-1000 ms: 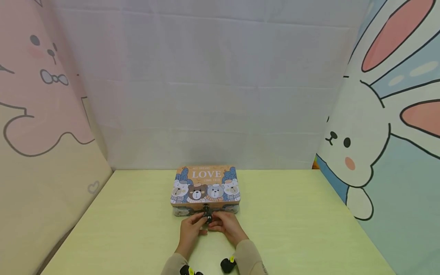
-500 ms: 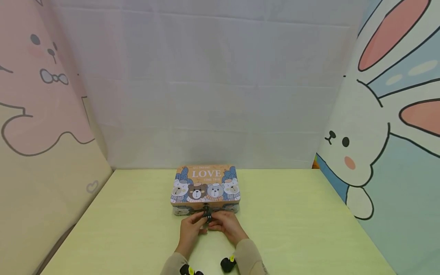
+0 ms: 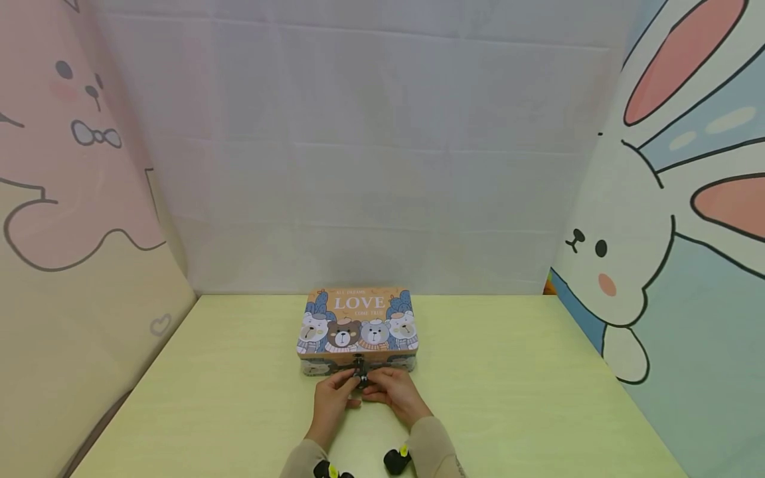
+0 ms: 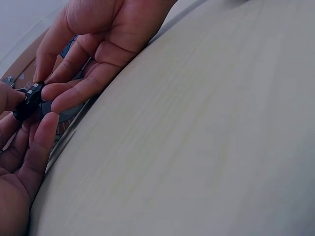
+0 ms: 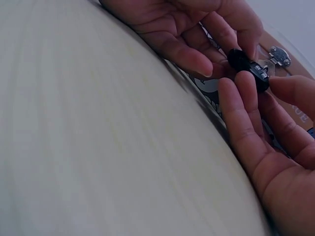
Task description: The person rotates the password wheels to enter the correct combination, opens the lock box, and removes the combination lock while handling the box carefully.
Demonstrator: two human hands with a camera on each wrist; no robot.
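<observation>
Left hand [image 3: 331, 401]: thumb and fingers clamped on one end of a small black padlock [image 5: 251, 70]. Right hand [image 3: 399, 393]: fingertips pinching the other end; its lower fingers run fairly straight. Padlock sits between the two hands, white marks showing on its dials, just below the metal latch [image 5: 279, 55] at the front of a tin box [image 3: 358, 305]. Can't tell if the shackle is through the latch. Box is closed, flat on the pale yellow table [image 3: 508, 372], near its far edge; lid has bears and "LOVE". Beige sleeves [image 3: 431, 441] on both arms, black wrist cameras [image 3: 394, 461] with yellow spots. White sheet [image 3: 370, 146] behind, cartoon rabbit [image 3: 627, 265] at right.
</observation>
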